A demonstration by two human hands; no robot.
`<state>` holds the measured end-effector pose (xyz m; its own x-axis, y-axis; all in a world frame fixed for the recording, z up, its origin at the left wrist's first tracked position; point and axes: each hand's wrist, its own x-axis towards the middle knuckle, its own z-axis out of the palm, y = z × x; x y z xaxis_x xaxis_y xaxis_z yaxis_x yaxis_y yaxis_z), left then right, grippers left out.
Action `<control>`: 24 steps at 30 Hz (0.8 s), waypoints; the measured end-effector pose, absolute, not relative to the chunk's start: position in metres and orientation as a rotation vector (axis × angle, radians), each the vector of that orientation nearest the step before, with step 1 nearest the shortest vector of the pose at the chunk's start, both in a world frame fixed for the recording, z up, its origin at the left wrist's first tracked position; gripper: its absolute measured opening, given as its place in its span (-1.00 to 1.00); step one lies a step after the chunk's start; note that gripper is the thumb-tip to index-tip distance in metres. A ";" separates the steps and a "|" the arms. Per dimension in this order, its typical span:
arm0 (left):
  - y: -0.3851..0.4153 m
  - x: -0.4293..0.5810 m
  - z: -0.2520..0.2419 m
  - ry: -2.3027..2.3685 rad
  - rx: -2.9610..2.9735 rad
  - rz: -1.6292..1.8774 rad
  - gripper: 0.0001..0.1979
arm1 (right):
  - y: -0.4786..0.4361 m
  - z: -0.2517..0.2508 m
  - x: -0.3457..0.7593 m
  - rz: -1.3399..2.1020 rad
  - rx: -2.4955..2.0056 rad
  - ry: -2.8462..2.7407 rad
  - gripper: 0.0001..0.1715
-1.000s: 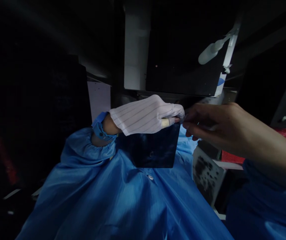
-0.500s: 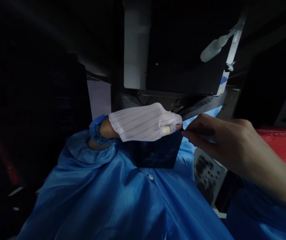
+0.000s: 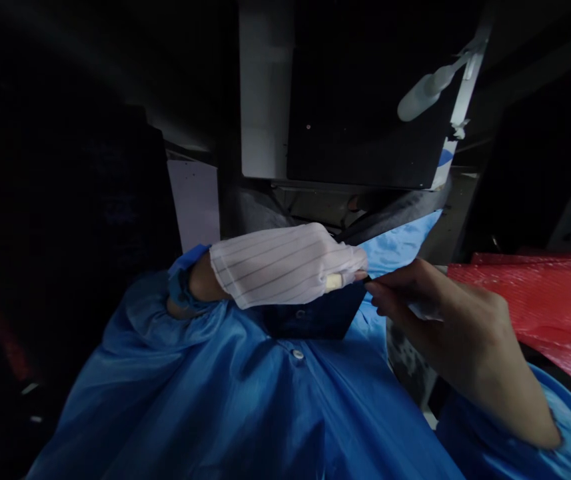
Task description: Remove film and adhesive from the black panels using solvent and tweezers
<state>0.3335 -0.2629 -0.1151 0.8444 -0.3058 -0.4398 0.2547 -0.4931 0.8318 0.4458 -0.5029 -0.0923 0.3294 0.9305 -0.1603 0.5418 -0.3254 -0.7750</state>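
Left hand [image 3: 285, 267] in a white pinstriped glove, closed over the top edge of a dark panel [image 3: 315, 317], fingers curled down on it, knuckles up. One fingertip pokes out of the glove with a yellowish finger cot [image 3: 334, 282] on it, right at the panel's upper right corner. The panel is a flat, dark, glossy sheet held upright-ish at chest level, just in front of the blue smock [image 3: 245, 400]. Most of its face is hidden behind the glove and its lower edge sits just above a snap button [image 3: 295, 354]. Right hand [image 3: 445, 320] is bare and comes in from the right, thumb and forefinger pinched together at that same upper right corner, tips touching the left hand's fingertips. Can't tell if they grip the panel itself or something thin on it; too dark and small. Behind the hands a light blue sheet [image 3: 395, 247] slopes up toward a black housing [image 3: 360, 120]. A white handle [image 3: 422, 93] sticks out at the housing's upper right. White board [image 3: 192, 200] to the left of it. Red bubble wrap [image 3: 535, 287] lies at right, beyond the right hand. A speckled surface [image 3: 405, 360] shows below the right hand. Rest of the view is near black.
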 end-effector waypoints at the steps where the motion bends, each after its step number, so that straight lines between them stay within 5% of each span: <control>1: -0.264 0.338 -0.112 -0.044 1.911 -0.681 -0.53 | -0.504 -0.092 0.445 0.823 -1.983 -1.275 -0.89; 11: -0.272 0.341 -0.095 0.010 1.802 -0.743 -0.63 | -0.508 -0.081 0.453 0.871 -1.983 -1.373 -0.77; 24: -0.271 0.334 -0.100 -0.089 1.857 -0.692 -0.68 | -0.517 -0.084 0.430 0.915 -2.057 -1.046 -0.87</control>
<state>0.3342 -0.2707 -0.0996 0.8265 -0.3783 -0.4169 0.2611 -0.3985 0.8792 0.4300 -0.5166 -0.0843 0.4387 0.8508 -0.2892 0.3995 -0.4729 -0.7853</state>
